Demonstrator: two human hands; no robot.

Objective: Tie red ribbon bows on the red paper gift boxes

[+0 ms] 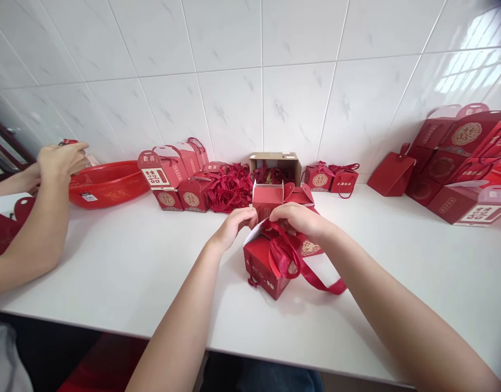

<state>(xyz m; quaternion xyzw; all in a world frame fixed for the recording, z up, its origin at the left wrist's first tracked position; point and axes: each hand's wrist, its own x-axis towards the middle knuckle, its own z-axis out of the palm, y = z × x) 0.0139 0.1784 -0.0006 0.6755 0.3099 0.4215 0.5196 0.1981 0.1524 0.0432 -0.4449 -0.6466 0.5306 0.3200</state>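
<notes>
A small red gift box (pixel 262 268) stands on the white counter (pixel 123 272) in front of me, its top flaps partly up. A red ribbon (pixel 311 276) loops over the box's front and trails to the right. My left hand (pixel 234 224) pinches the ribbon at the box's top on the left side. My right hand (pixel 301 218) is closed on the same ribbon just to the right, over the box top. Behind my hands stands another open red box (pixel 267 198).
A heap of red ribbons (pixel 230 188) and a cardboard box (pixel 275 163) sit by the tiled wall. Folded red boxes (pixel 169 179) stand left of them, more red boxes (pixel 458 158) at far right. Another person's hands (pixel 60 160) work by a red basin (pixel 107 182) at left.
</notes>
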